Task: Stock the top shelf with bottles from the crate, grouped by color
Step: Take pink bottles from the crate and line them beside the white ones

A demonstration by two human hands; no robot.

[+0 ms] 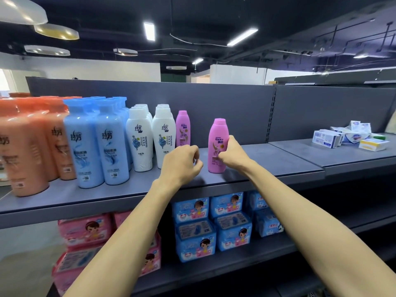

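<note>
Head view shows the right hand [230, 154] wrapped round the lower half of a pink bottle [217, 133], thumb on the front label and fingers behind its right side. The bottle stands upright on the top shelf [278, 161], close to the front edge. The left hand [181, 162] hovers just beside it on the left, fingers curled in and holding nothing.

A second pink bottle [182, 127] stands further back, next to the white bottles [150, 138]. Beyond those are the blue bottles [96, 142] and the orange bottles [27, 146], each color in its own block. The crate is not in view.

The bottle looks like stiff, smooth plastic with a glossy label, so it is probably a little slippery but not fragile. If full, it would carry moderate weight low down. Being tall and narrow, with a rounded shoulder and a small base, it would likely tip if pushed near the cap. A grip round the waist, as the right hand has it now, seems the safest hold. To join its color group, it probably needs sliding or lifting left and back toward the second pink bottle, without knocking that one or the white row.
</note>
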